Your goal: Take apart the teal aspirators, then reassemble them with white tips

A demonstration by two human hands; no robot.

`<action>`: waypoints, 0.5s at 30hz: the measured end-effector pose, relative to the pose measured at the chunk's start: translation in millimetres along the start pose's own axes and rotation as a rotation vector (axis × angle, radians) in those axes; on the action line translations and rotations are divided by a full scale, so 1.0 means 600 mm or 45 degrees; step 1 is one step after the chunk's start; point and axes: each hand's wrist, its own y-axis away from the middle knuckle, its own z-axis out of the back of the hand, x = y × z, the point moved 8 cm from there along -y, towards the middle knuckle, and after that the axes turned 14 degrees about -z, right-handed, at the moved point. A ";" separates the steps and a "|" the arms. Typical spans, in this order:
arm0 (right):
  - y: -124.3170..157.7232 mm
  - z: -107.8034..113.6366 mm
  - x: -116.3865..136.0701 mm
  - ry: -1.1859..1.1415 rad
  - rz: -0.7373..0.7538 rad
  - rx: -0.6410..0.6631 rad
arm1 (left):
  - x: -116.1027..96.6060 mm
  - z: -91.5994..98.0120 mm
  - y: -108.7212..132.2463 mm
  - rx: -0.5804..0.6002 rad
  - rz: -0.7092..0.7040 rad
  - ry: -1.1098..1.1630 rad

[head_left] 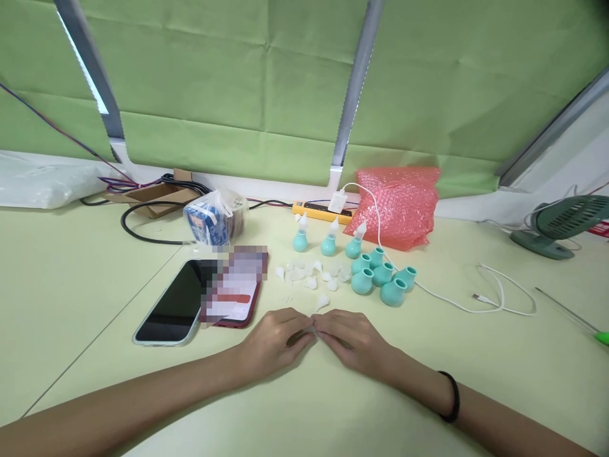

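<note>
My left hand (275,341) and my right hand (351,337) rest on the pale green table (333,406), fingertips meeting in a pinch around a small clear piece (313,330) that I can barely make out. Just beyond them lies a scatter of clear silicone tips (309,274). Three teal bulbs with tips fitted (328,242) stand upright in a row behind the scatter. Several teal bulbs without tips (383,278) cluster to the right of the tips. A black band circles my right wrist.
Two phones (200,301) lie to the left of my hands. A pink bubble-wrap bag (399,203), a yellow power strip (323,211), a white charging cable (495,295), a wrapped packet (214,219), a cardboard box (152,198) and a green fan (561,222) line the back.
</note>
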 end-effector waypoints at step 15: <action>-0.046 0.143 -0.054 0.972 -0.260 -0.489 | -0.015 -0.008 0.001 0.068 -0.149 -0.134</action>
